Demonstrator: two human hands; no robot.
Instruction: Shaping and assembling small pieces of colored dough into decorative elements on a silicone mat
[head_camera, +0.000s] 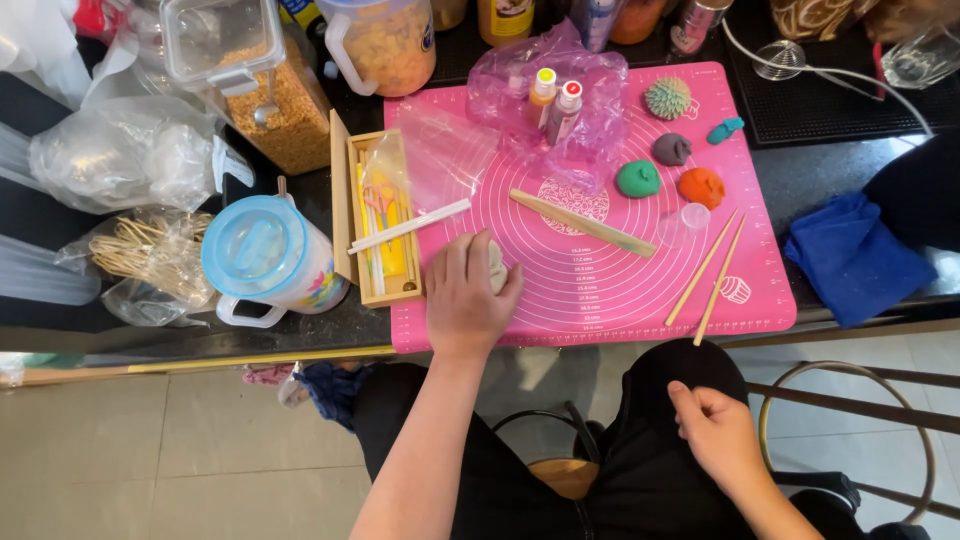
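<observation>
Covered a pale dough lump with the left hand, palm down, at the near-left part of the pink silicone mat. Had the fingers close together and curved over the lump, clamped lightly on it, with only its right edge peeping out beside the forefinger. Lay directly beneath the palm, then, not ahead of it or to one side (too little of the lump showing to tell its long axis).

Rested the right hand on the lap, well below the edge of the worktop, fingers curled in loosely on nothing. Stood much the farther of the two from the dough.

Just right of the left hand, apart from it: a flat wooden stick, slanting across the mat's printed circles. Farther right, two thin bamboo skewers, with a green dough ball and an orange dough ball beyond. To the left, just beside the mat, an open wooden box with a white rod across it.
</observation>
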